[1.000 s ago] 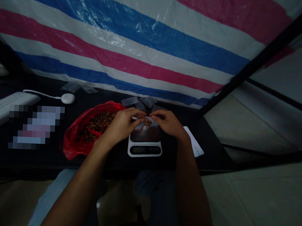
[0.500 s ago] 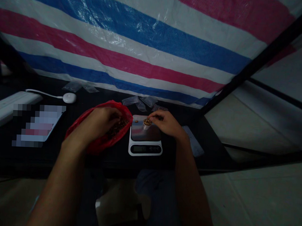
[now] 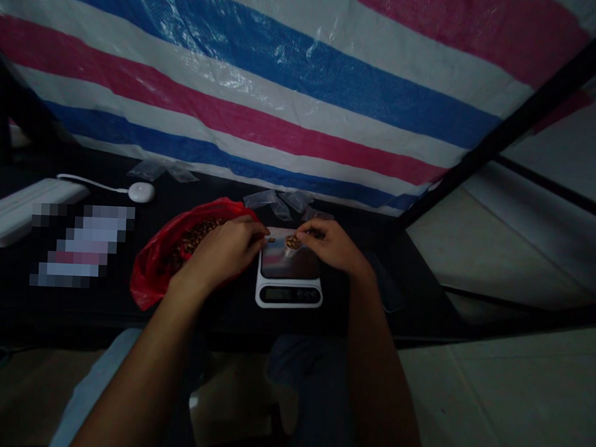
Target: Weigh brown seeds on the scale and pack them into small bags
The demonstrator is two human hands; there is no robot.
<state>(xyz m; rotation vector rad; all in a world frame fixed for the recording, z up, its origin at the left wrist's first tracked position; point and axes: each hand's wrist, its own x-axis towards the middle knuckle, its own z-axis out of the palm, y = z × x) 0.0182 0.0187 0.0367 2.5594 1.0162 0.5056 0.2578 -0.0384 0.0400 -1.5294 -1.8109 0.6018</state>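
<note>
Striped tarp (image 3: 294,85) behind dark worktop (image 3: 101,307). Scale (image 3: 289,276) carries small clear pouch (image 3: 292,243) of brown bits; right hand (image 3: 329,244) fingers pinch it, left hand (image 3: 228,250) fingers pinch a bit beside red bag (image 3: 150,276).

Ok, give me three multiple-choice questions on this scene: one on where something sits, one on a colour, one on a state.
1. Where is the small cup?
A. on the scale
B. inside the bag
C. on the floor

2. What colour is the bag of brown pieces?
A. green
B. red
C. yellow

3. How is the bag?
A. knotted shut
B. open
C. folded flat

Answers:
1 A: the cup stands on the scale, at the right hand.
2 B: its plastic is red.
3 B: its contents show beside the left hand.
</note>
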